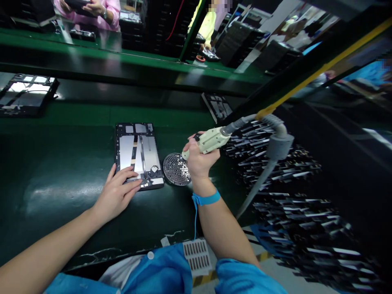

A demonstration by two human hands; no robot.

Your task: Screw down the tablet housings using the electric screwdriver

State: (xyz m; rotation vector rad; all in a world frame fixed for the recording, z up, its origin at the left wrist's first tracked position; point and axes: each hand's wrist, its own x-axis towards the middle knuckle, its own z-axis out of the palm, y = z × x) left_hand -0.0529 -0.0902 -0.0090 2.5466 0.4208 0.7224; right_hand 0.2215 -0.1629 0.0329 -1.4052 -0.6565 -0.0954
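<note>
The right hand point(200, 161) is closed around a cream-coloured electric screwdriver point(210, 141) held just above a round perforated metal screw tray point(177, 169), while the left hand point(118, 192) lies flat, fingers spread, on the opened dark tablet chassis point(137, 155) on the green table point(61, 183). The bit tip is hidden, seemingly at the tray. A poorly seated screw could drop into the chassis.

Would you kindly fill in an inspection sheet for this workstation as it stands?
Surface: dark green bench, glossy, with glare patches.
Job's things: opened tablet chassis lying flat; round perforated screw dish beside it on the right.
Clutter: another opened chassis at far left; one more behind.
Grips: left hand rests flat on the chassis' near corner; right hand clasps an electric screwdriver above the dish.
Cables: grey screwdriver hose; blue wrist strap with cord.
Surroundings: other workers across the line; dark stacked trays at right.
</note>
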